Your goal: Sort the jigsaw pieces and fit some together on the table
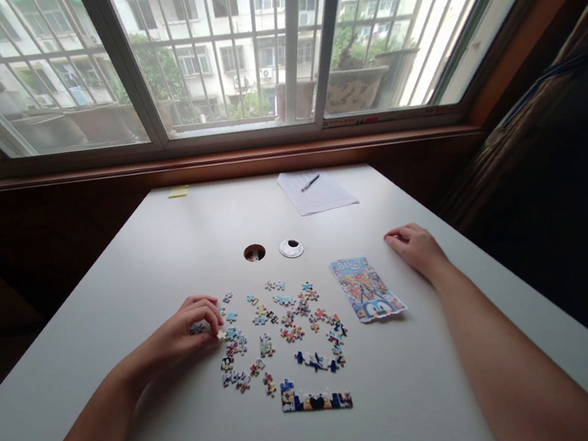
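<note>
My left hand (194, 320) is at the left side of the loose jigsaw pieces. Its fingers are bent, and thumb and fingertips close on a pale jigsaw piece (221, 334). Many loose jigsaw pieces (292, 333) lie scattered across the middle of the table. Nearest to me, several pieces are joined into a dark blue and yellow strip (317, 401). Right of the loose pieces is a colourful picture sheet (366, 287) with "Bluey" lettering. Beyond it, my right hand (413, 245) rests on the tabletop, fingers together and loosely curled, with nothing visible in them.
The white table (130, 274) stands against a barred window. In it are a round cable hole (255, 253) and a cable cap (291, 248). Toward the window lie paper sheets (315, 195), a pen (310, 182) and yellow sticky notes (178, 192). A curtain (519, 98) hangs at right.
</note>
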The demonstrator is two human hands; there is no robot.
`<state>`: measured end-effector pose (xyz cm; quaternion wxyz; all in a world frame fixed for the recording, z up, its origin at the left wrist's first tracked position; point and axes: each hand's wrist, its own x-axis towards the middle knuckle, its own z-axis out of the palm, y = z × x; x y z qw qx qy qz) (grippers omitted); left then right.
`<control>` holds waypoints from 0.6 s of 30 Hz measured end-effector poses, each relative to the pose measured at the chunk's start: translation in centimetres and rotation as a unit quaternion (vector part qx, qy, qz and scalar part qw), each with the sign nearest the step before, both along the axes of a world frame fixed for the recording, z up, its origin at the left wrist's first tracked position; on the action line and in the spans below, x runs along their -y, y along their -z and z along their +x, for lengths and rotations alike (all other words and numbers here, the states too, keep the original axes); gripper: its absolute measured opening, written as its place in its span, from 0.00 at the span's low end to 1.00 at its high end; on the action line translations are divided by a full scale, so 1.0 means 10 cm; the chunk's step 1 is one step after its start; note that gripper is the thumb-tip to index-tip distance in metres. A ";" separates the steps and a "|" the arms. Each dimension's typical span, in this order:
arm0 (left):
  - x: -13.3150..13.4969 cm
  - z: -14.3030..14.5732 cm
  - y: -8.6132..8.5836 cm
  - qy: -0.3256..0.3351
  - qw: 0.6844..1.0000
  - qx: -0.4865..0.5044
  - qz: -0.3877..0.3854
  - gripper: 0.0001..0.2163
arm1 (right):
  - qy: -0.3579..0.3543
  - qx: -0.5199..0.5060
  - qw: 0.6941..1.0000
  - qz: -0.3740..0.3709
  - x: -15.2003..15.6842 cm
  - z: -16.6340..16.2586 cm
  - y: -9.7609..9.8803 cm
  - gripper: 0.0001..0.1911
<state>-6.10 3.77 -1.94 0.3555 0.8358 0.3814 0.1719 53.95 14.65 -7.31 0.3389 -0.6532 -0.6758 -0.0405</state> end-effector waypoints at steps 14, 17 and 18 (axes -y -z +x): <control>0.02 0.00 -0.01 -0.051 0.998 0.042 -0.011 0.11 | 0.000 0.001 1.000 -0.006 0.01 -0.01 -0.02 0.12; -0.02 -0.02 0.02 -0.051 0.997 0.061 -0.005 0.10 | 0.000 0.000 1.000 -0.007 0.02 -0.01 -0.02 0.11; -0.02 -0.03 0.03 -0.058 0.996 0.071 -0.012 0.10 | 0.000 0.000 1.000 -0.007 0.02 -0.01 -0.02 0.11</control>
